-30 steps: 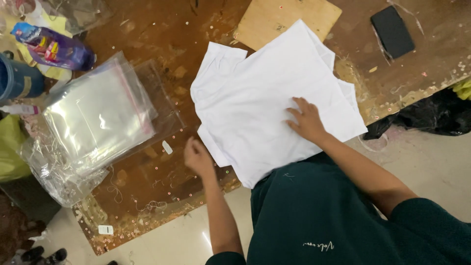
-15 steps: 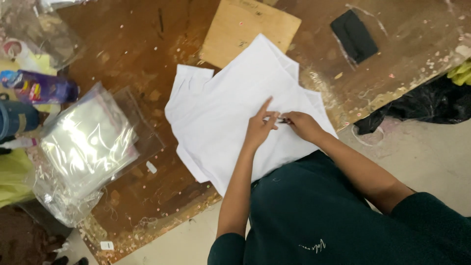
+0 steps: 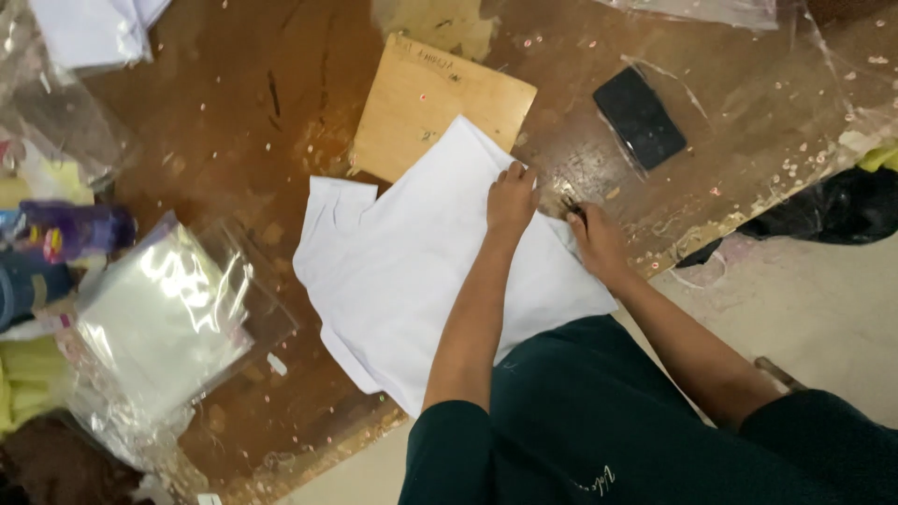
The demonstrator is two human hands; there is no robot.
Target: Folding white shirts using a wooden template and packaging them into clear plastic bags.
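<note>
Table (image 3: pixel 234 93): brown, worn, speckled with pale flecks; its near edge runs slantwise before me.

Shirt (image 3: pixel 421 271): white, laid flat in the middle of the table, one sleeve out to the left, its lower part hanging over the near edge against my dark green top. Its far corner overlaps the board.

Left hand (image 3: pixel 511 198): palm down on the far right corner of the shirt, fingers bent onto the cloth and pressing it to the table. It pins the cloth rather than closing around it.

Right hand (image 3: pixel 597 243): at the right edge of the shirt, just beside my left, fingers curled around a small dark tool (image 3: pixel 571 206) whose tip shows past my knuckles. What kind of tool it is I cannot tell; it is too small and partly hidden.

Board (image 3: pixel 440 103): thin, tan, rectangular, lying tilted beyond the shirt, partly under it.

Pad (image 3: pixel 640 116): black, flat, rectangular, to the right of the board and well apart from my hands, under a clear sheet.

Bags (image 3: pixel 164 318): a stack of clear plastic bags, glossy, at the left of the table, near the shirt's sleeve but not touching it.

Bottle (image 3: pixel 75 229): purple, lying on its side at the far left, blurred.

More white cloth (image 3: pixel 94 28): folded, at the far left corner, partly out of view.

Black bag (image 3: pixel 832 210): off the table's right edge, on the floor.
</note>
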